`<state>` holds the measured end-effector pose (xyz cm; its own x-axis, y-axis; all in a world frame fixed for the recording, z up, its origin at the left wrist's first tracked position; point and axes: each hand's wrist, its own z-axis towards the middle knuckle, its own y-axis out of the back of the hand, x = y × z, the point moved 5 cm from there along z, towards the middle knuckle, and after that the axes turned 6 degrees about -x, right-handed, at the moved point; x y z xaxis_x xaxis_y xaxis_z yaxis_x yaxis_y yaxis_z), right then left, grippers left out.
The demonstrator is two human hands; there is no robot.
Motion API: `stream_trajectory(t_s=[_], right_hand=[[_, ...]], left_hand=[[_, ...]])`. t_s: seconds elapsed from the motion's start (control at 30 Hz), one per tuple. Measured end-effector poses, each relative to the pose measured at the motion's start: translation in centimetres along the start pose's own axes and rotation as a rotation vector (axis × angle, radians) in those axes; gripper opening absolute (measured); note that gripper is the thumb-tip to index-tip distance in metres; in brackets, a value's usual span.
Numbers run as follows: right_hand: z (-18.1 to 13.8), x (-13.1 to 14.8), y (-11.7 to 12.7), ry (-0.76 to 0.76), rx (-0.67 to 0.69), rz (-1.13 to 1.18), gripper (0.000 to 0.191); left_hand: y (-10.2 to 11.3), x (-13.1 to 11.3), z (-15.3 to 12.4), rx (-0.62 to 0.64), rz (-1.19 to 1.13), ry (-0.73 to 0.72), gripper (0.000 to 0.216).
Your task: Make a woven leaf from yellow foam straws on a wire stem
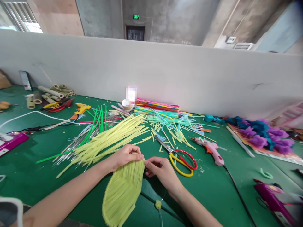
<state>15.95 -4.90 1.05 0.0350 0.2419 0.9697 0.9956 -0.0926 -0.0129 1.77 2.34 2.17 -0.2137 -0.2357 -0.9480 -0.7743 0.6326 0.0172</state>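
My left hand [126, 156] is closed over the top of a flat leaf-shaped fan of yellow strips [123, 193], pinching its upper end. My right hand [161, 171] is closed too, its fingertips touching the fan's top right edge; a thin wire [163, 197] with a small yellow ball [158, 205] trails below it. A loose pile of yellow strips [111, 138] lies just beyond my left hand on the green table [35, 176].
Red-and-yellow scissors [182, 159] lie right of my hands, a pink glue gun [211, 150] beyond them. Green and teal strips [165, 121], a coloured stack [157, 105], a yellow glue gun [80, 109], tubes [53, 93], and purple and blue fluffy flowers [262, 134] lie about. A white wall [165, 75] backs the table.
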Motion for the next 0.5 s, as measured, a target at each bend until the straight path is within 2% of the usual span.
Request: stream_trajectory(t_s=[0.27,0.4,0.5], right_hand=[[-0.02,-0.11,-0.09,-0.026,0.011,0.007,0.047],[-0.09,0.08,0.18,-0.003,-0.024,0.020,0.045],[-0.09,0.22,0.76,0.024,-0.098,0.002,0.044]], left_hand=[[-0.10,-0.33,-0.36,0.014,0.074,-0.001,0.041],[0.23,-0.39,-0.56,0.002,0.094,0.001,0.043],[0.21,-0.23,-0.68,0.102,0.013,0.040,0.042]])
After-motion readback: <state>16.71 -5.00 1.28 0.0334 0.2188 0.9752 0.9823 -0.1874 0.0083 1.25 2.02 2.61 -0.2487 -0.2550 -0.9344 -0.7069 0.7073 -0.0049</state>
